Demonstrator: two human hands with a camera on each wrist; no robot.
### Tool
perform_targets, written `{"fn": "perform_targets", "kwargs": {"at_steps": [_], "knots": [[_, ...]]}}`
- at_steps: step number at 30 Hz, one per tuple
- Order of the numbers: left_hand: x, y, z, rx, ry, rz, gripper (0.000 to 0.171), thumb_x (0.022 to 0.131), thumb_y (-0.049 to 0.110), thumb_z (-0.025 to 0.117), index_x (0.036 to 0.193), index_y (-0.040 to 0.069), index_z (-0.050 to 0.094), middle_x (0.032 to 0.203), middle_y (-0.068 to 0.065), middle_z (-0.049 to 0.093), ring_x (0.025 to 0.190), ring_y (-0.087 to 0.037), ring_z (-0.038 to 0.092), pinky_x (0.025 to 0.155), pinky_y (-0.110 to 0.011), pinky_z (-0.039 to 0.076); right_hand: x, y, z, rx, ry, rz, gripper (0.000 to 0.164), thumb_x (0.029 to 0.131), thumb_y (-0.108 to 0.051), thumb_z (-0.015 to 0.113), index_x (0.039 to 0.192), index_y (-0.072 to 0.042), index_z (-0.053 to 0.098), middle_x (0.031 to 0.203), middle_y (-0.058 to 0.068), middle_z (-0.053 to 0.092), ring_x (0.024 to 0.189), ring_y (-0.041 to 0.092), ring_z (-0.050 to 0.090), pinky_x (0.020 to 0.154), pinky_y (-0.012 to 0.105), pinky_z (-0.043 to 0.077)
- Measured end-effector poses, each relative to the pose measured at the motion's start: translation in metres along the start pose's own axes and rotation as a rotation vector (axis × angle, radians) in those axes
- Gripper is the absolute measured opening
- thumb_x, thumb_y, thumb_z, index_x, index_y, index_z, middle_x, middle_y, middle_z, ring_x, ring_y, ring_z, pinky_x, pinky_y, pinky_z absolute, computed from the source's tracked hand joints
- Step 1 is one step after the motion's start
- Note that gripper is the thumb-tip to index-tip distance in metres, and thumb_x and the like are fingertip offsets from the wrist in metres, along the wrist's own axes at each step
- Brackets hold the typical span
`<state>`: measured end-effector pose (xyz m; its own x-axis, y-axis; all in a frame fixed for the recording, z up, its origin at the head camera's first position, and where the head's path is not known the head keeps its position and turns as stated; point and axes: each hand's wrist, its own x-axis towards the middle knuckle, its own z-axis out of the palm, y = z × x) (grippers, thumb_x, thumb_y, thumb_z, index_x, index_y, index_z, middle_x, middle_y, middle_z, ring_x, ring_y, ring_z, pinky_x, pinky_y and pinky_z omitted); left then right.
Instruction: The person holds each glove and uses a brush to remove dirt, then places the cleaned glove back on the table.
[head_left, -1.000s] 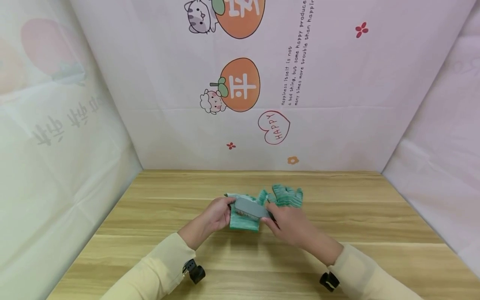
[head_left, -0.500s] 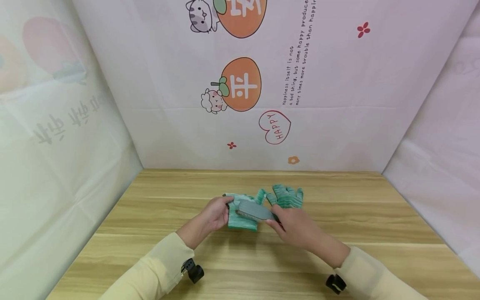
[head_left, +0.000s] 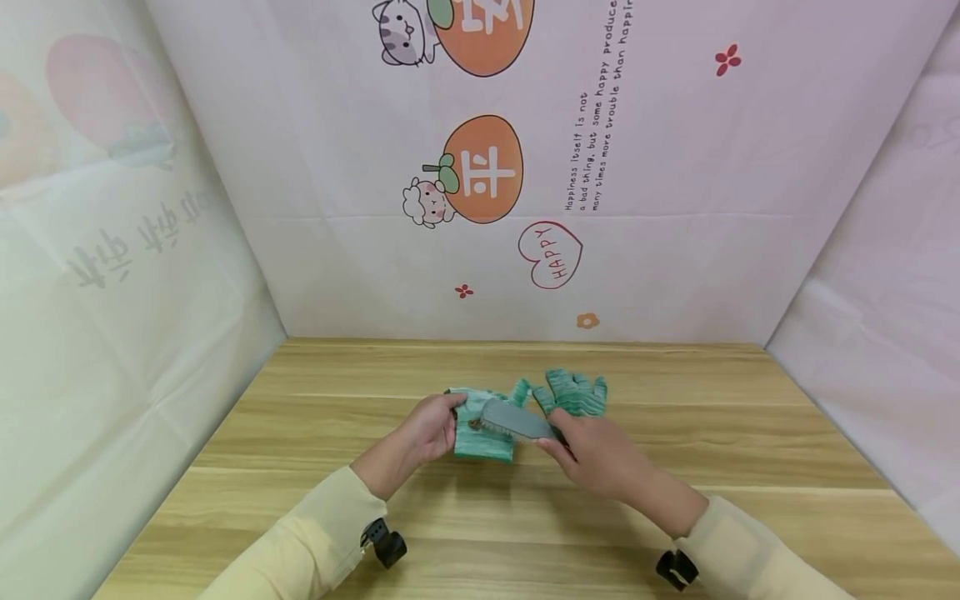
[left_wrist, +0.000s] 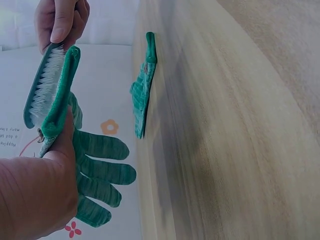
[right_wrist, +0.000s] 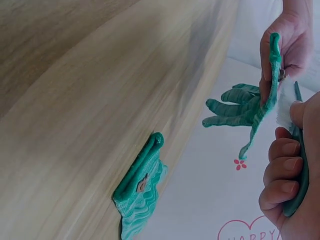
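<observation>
In the head view my left hand (head_left: 432, 429) holds up a green striped knit glove (head_left: 480, 447) by the cuff, thumb on its near face. The glove's fingers hang free behind that hand in the left wrist view. My right hand (head_left: 603, 457) grips the handle of a grey-green brush (head_left: 516, 419), whose pale bristles (left_wrist: 47, 82) face the cuff and lie against or very close to it. A small brown patch (head_left: 475, 423) shows on the cuff by the brush's end. A second matching glove (right_wrist: 140, 192), also with a brown patch, lies on the table.
The wood-grain table (head_left: 337, 442) spreads around both hands. White printed cloth (head_left: 645, 275) stands behind it, with more cloth along the left and right sides. Each forearm wears a black wrist camera (head_left: 388, 546).
The brush in my right hand has slid right along the cuff, uncovering the brown patch, and its bristles show again after tilting away. My left hand and the glove shifted slightly left.
</observation>
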<state>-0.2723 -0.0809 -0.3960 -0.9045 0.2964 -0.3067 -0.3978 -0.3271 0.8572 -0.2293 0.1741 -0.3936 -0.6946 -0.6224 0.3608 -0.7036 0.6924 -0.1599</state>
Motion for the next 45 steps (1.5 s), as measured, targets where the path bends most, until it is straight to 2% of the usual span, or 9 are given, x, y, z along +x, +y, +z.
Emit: {"fn": "perform_targets", "kwargs": {"at_steps": [3,11,18,24,30,34,37,40,45], "knots": [[-0.001,0.000,-0.001,0.003,-0.007,-0.006,0.018,0.105,0.012,0.035,0.093,0.003,0.044,0.070,0.002,0.056,0.062,-0.003,0.061,0.062,-0.019,0.054,0.001,0.000,-0.002,-0.008,0.015,0.002,0.022,0.100,-0.027,0.057,0.089,-0.011,0.048,0.059,-0.011,0.035,0.048,0.002,0.030,0.044,0.019,0.030],[-0.004,-0.003,0.000,0.023,-0.083,-0.025,0.021,0.106,0.015,0.031,0.100,0.001,0.046,0.079,-0.002,0.062,0.072,-0.009,0.065,0.069,-0.026,0.056,0.013,-0.005,-0.007,-0.045,0.039,0.020,0.023,0.097,-0.026,0.063,0.086,-0.013,0.047,0.058,-0.010,0.034,0.046,0.003,0.029,0.043,0.020,0.028],[-0.007,-0.006,0.006,-0.041,-0.063,0.003,0.022,0.105,0.011,0.026,0.102,0.001,0.045,0.082,-0.001,0.057,0.074,-0.006,0.061,0.072,-0.024,0.054,0.023,-0.013,-0.006,-0.038,-0.005,0.004,0.026,0.100,-0.032,0.056,0.086,-0.013,0.046,0.058,-0.009,0.033,0.045,0.004,0.030,0.044,0.021,0.029],[-0.009,-0.006,0.004,-0.040,-0.030,0.003,0.018,0.103,0.010,0.028,0.103,0.000,0.044,0.081,-0.002,0.057,0.072,-0.008,0.062,0.071,-0.026,0.055,0.021,-0.015,-0.004,-0.047,0.006,0.001,0.024,0.099,-0.028,0.059,0.086,-0.012,0.046,0.057,-0.009,0.033,0.046,0.004,0.030,0.044,0.021,0.028],[-0.007,-0.006,0.003,-0.029,-0.076,-0.007,0.021,0.104,0.011,0.026,0.103,0.000,0.044,0.084,-0.005,0.059,0.079,-0.014,0.064,0.077,-0.034,0.056,0.019,-0.016,-0.001,-0.049,-0.010,-0.001,0.022,0.097,-0.025,0.063,0.087,-0.011,0.048,0.057,-0.009,0.034,0.046,0.003,0.030,0.043,0.020,0.027],[-0.006,-0.005,0.002,-0.038,-0.083,-0.012,0.022,0.104,0.012,0.027,0.099,0.001,0.045,0.080,-0.002,0.059,0.074,-0.011,0.062,0.070,-0.031,0.055,0.018,-0.017,0.000,-0.046,-0.037,0.006,0.022,0.097,-0.027,0.061,0.087,-0.011,0.049,0.056,-0.010,0.033,0.046,0.003,0.030,0.042,0.020,0.026],[-0.007,-0.004,0.001,-0.047,-0.057,-0.013,0.018,0.105,0.013,0.030,0.099,0.002,0.043,0.077,0.000,0.057,0.068,-0.007,0.060,0.065,-0.026,0.054,0.017,-0.016,0.000,-0.041,-0.036,0.004,0.022,0.098,-0.028,0.061,0.089,-0.011,0.050,0.056,-0.010,0.034,0.046,0.003,0.031,0.042,0.020,0.027],[-0.008,-0.004,0.000,-0.044,-0.056,-0.011,0.017,0.105,0.013,0.030,0.101,0.002,0.042,0.078,0.000,0.058,0.069,-0.007,0.061,0.065,-0.025,0.054,0.015,-0.014,0.001,-0.022,-0.039,0.013,0.020,0.098,-0.028,0.060,0.093,-0.010,0.053,0.058,-0.010,0.036,0.047,0.003,0.033,0.044,0.020,0.030],[-0.009,-0.003,-0.002,-0.027,-0.101,-0.015,0.021,0.106,0.014,0.027,0.099,0.002,0.042,0.078,-0.001,0.061,0.073,-0.010,0.064,0.068,-0.029,0.055,0.011,-0.011,0.001,0.014,-0.055,0.027,0.018,0.099,-0.025,0.060,0.092,-0.009,0.053,0.059,-0.010,0.036,0.050,0.003,0.033,0.046,0.021,0.032]]}}
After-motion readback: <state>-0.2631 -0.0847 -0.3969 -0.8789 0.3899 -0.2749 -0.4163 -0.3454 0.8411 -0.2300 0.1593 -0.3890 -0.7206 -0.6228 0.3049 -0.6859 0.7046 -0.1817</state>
